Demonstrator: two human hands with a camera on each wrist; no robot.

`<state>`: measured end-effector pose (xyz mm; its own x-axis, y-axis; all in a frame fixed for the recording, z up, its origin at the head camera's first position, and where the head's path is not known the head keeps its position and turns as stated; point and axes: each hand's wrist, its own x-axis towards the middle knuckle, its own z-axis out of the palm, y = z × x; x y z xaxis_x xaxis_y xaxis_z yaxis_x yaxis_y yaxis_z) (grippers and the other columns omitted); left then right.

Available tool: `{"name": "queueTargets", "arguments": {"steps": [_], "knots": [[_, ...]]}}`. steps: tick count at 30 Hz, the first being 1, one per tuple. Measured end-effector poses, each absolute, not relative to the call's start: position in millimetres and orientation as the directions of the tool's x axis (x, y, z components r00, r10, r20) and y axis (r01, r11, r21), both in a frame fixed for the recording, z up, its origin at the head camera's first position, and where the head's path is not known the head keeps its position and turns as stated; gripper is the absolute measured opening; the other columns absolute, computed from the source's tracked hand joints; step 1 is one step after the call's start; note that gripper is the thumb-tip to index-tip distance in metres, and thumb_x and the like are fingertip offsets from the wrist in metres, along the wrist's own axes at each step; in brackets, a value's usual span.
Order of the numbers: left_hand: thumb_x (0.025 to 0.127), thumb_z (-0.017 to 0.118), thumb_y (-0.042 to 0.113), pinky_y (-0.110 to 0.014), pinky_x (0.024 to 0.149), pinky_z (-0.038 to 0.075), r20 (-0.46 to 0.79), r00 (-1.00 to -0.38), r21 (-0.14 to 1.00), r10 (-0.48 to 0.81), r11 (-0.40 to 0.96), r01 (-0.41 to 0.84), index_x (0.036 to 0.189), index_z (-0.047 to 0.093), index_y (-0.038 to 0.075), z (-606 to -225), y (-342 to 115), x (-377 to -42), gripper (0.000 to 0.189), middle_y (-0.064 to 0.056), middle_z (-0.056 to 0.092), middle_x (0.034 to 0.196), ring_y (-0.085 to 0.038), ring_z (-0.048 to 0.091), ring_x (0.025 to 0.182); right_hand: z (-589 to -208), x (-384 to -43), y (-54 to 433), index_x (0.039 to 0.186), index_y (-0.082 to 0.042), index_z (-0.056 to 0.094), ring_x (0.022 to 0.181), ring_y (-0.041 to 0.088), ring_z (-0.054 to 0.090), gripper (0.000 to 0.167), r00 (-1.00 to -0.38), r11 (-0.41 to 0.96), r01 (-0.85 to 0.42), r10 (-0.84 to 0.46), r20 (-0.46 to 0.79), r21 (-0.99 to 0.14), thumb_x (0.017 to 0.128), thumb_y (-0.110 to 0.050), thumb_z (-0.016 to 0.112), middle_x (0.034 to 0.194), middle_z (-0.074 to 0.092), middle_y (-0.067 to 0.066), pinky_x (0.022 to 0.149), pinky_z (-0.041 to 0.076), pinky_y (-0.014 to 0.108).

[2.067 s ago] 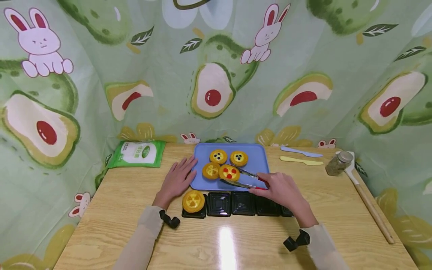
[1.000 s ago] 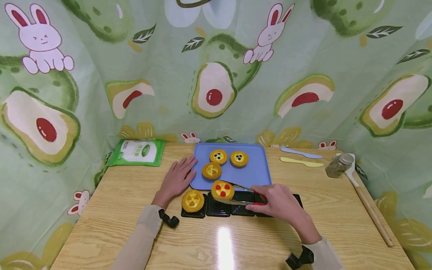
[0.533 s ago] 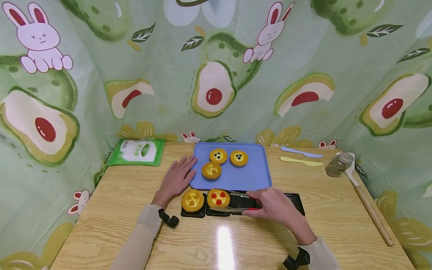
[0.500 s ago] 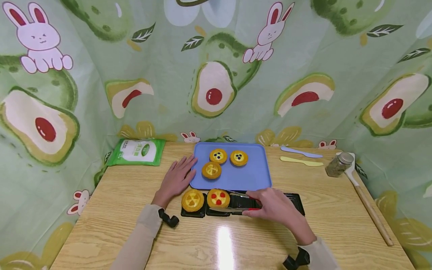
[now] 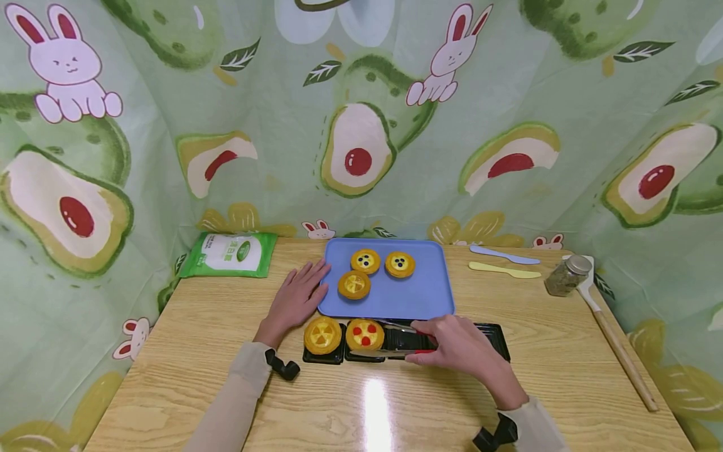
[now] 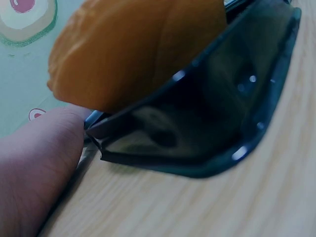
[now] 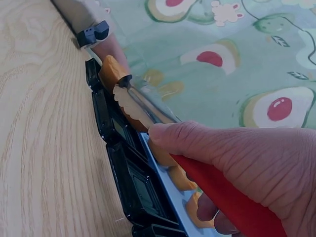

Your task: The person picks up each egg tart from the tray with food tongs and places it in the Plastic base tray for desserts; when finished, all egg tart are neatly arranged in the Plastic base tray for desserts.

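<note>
My right hand [image 5: 460, 344] grips red-handled tongs [image 7: 224, 195], whose metal arms lie on either side of an egg tart with red toppings [image 5: 364, 334]. That tart sits in the second small black tray from the left in the row. In the first tray to its left is an egg tart with yellow wedges [image 5: 322, 336], seen from the side in the left wrist view above the black tray wall [image 6: 187, 128]. My left hand [image 5: 295, 297] lies flat with fingers extended, fingertips at the left rim of the blue tray [image 5: 420, 292].
On the blue tray lie two blueberry-topped tarts [image 5: 400, 265] and a yellow-wedge tart [image 5: 354, 285]. A green packet [image 5: 230, 255] stands back left. To the right are a blue knife [image 5: 504, 254], a yellow knife [image 5: 504, 270], a glass jar [image 5: 567, 276] and a wooden-handled spatula [image 5: 621, 351].
My right hand has carried the red-topped tart in the tongs from the blue tray forward and left into the second black tray. My left hand has stayed in place.
</note>
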<state>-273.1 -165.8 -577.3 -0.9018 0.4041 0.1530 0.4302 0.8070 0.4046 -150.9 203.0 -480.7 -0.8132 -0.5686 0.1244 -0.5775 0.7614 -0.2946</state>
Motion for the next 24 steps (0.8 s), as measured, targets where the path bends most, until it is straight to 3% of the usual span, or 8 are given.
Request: {"name": "queueTargets", "arguments": {"steps": [12,24], "knots": [[0.112,0.036,0.049,-0.054,0.129,0.01,0.149,-0.902,0.403,0.404,0.808,0.429,0.166,0.03,0.03,-577.3,-166.1,-272.8,0.058,0.009,0.023,0.172,-0.026,0.018,0.161,-488.5,-153.7,203.8,0.104,-0.019,0.077,0.052,-0.002,0.027,0.046,-0.809,0.763,-0.582,-0.576,0.114,-0.281,0.082,-0.058,0.084,0.059,0.032,-0.017,0.047,0.021,0.019],[0.112,0.036,0.05,-0.053,0.129,0.01,0.143,-0.903,0.405,0.405,0.809,0.427,0.167,0.03,0.03,-579.9,-166.5,-275.3,0.058,0.01,0.022,0.172,-0.025,0.017,0.161,-491.4,-154.5,202.5,0.113,-0.017,0.079,0.052,-0.001,0.029,0.055,-0.817,0.78,-0.573,-0.566,0.108,-0.252,0.081,-0.061,0.084,0.059,0.034,-0.016,0.047,0.023,0.02]]}}
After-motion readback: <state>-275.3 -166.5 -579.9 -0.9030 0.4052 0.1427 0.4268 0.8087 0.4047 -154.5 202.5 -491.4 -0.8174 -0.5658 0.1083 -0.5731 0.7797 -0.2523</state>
